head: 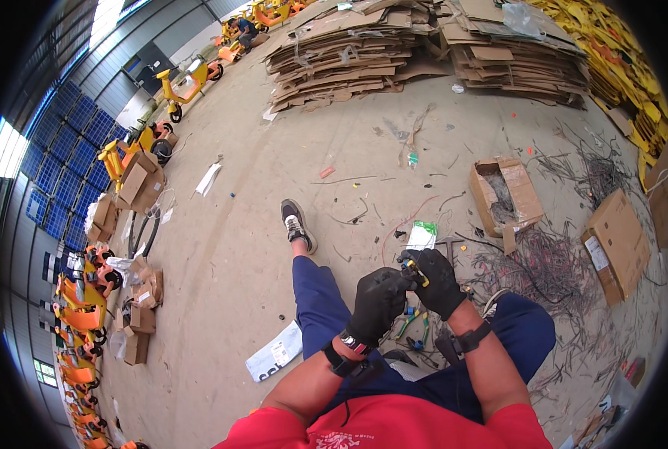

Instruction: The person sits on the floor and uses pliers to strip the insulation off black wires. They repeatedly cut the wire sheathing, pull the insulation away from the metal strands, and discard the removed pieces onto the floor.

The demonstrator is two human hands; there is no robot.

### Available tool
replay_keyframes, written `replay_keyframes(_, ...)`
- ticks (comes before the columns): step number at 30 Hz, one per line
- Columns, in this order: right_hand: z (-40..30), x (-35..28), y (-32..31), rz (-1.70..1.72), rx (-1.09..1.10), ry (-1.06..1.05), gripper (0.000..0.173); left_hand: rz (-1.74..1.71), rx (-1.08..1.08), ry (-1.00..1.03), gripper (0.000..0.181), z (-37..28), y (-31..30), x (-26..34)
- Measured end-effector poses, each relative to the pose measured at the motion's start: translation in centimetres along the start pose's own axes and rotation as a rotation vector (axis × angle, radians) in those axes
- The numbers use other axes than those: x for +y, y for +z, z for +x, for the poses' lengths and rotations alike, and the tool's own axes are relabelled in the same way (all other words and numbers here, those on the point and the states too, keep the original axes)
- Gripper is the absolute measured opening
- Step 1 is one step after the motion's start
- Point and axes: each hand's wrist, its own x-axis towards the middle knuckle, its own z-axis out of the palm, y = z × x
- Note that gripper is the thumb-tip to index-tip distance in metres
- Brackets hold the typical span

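Both my hands wear black gloves and meet in front of my knees. My right hand (pixel 439 285) grips a small blue-and-yellow tool (pixel 418 272); the fingers cover part of it, so its exact kind is unclear. Close against it, my left hand (pixel 376 303) has curled fingers, and whatever they may pinch is hidden. Below the hands, pliers with green-and-yellow handles (pixel 425 328) lie on the floor between my legs, near some small blue parts. Just beyond my right hand are a white-and-green packet (pixel 423 234) and a dark metal frame piece (pixel 453 250).
Cut wires (pixel 542 275) lie heaped at the right, beside an opened cardboard box (pixel 511 193) and a closed carton (pixel 617 247). Flattened cardboard stacks (pixel 345 62) stand ahead. Yellow scooters (pixel 191 84) line the left, where a person (pixel 245 32) crouches far off. A plastic mailer (pixel 275 352) lies left.
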Motion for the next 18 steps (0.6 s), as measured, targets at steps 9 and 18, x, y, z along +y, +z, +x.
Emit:
replay_keyframes(9, 0.9, -2.3, -2.2, 0.177, -0.032, 0.122, 0.029, -0.251, 0.043, -0.204, 0.008, 0.6, 0.0, -2.4)
replay_keyframes(18, 1.6, -0.1, -6.6, 0.059, -0.016, 0.451, 0.034, -0.503, -0.354, -0.792, 0.024, -2.3, -0.5, -1.6)
